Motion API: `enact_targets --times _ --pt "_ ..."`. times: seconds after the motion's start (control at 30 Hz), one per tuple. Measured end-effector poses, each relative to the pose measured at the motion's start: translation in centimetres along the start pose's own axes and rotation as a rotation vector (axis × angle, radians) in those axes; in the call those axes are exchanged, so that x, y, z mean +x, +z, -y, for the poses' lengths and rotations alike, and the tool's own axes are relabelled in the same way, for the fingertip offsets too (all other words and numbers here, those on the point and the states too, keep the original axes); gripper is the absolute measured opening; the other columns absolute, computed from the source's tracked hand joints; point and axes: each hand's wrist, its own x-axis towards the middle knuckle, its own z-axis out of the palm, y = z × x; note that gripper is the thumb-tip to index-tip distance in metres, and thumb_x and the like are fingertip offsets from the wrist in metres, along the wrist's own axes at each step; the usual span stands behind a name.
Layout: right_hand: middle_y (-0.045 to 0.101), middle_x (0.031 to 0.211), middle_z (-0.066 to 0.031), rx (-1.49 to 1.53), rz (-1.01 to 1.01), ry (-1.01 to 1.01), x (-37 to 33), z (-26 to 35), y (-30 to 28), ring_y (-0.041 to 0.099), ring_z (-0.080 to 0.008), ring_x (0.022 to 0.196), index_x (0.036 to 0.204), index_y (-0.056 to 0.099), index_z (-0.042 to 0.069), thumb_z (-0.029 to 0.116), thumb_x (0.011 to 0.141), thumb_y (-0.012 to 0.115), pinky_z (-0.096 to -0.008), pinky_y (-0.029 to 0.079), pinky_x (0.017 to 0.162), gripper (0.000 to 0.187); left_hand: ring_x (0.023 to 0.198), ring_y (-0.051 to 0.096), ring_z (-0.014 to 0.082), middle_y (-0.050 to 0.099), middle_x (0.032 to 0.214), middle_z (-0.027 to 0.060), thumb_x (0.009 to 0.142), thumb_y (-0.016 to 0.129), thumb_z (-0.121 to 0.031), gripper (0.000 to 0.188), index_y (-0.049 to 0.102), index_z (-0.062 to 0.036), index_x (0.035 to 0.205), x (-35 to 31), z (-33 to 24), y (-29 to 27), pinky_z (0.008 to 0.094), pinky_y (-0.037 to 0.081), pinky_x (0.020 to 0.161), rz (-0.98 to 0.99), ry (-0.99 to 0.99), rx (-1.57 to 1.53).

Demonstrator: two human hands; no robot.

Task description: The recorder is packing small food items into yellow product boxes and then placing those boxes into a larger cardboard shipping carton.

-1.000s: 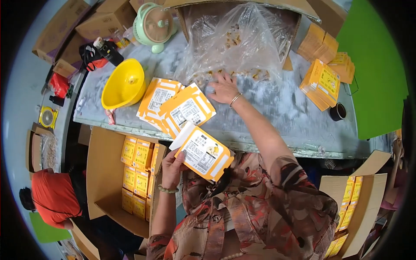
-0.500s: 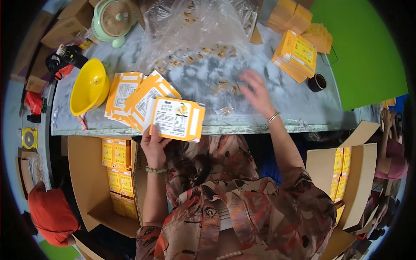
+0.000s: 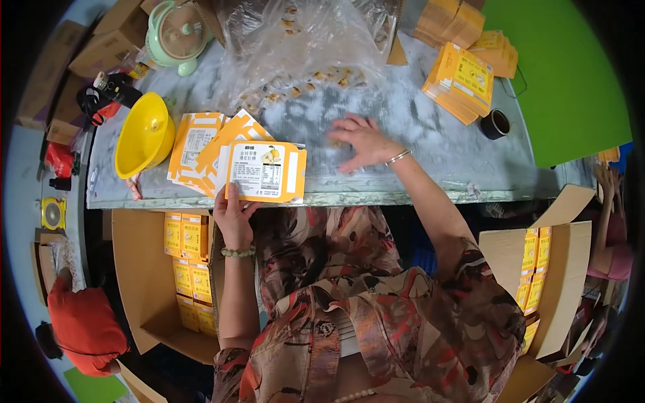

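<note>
partly hidden left hand [image 3: 233, 218] fingers clamped on yellow box [image 3: 264, 172], right hand [image 3: 363, 142] fingers apart on table [image 3: 430, 134]

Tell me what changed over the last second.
The right hand slid rightward across the table, from beside the stacked boxes to the small packets. The left hand turned its yellow box from tilted to level. The funnel and plastic bag stayed put.

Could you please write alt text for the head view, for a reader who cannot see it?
A person's left hand holds a yellow carton upright at the edge of a grey table, while the right hand lies flat on small sachets spilling from a clear plastic bag. A yellow funnel and flattened cartons lie to the left.
</note>
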Motion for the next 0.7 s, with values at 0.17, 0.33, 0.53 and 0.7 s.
enact_targets --times 0.17,0.33,0.53,0.7 --pt "0.046 0.111 -0.0107 0.325 -0.398 -0.055 2.1 -2.5 0.5 0.041 -0.0291 0.104 0.101 0.052 0.008 0.030 0.066 0.060 -0.0341 0.034 0.086 0.042 0.066 0.058 0.0141 0.057 0.081 0.0079 0.082 0.046 -0.021 0.024 0.048 -0.0017 0.096 -0.4 -0.2 0.1 0.0273 0.052 0.052 0.006 -0.020 -0.003" --pt "0.054 0.092 -0.0143 0.054 -0.422 0.271 8.4 -3.8 -1.4 0.052 -0.0308 0.083 0.082 0.056 0.005 0.015 0.068 0.054 -0.0359 0.043 0.072 0.017 0.066 0.059 0.0159 0.057 0.080 0.0082 0.082 0.046 -0.020 0.022 0.048 -0.0015 0.095 -1.1 0.3 0.1 0.0284 0.052 0.050 -0.001 -0.034 -0.043" --pt "0.054 0.080 -0.0144 -0.098 -0.550 0.299 9.0 -4.6 0.6 0.053 -0.0292 0.081 0.079 0.055 0.006 0.005 0.067 0.048 -0.0373 0.044 0.068 0.015 0.066 0.059 0.0161 0.058 0.081 0.0085 0.082 0.046 -0.020 0.023 0.047 -0.0018 0.096 -1.2 -0.1 0.2 0.0283 0.052 0.051 -0.022 -0.032 -0.027" --pt "0.053 0.084 -0.0137 -0.072 -0.445 0.179 6.5 -5.1 0.7 0.050 -0.0299 0.086 0.088 0.054 0.009 0.006 0.068 0.047 -0.0363 0.043 0.071 0.022 0.066 0.059 0.0160 0.057 0.082 0.0090 0.082 0.046 -0.020 0.023 0.048 -0.0025 0.097 -0.9 -0.3 -0.1 0.0281 0.052 0.051 -0.012 -0.018 0.013"
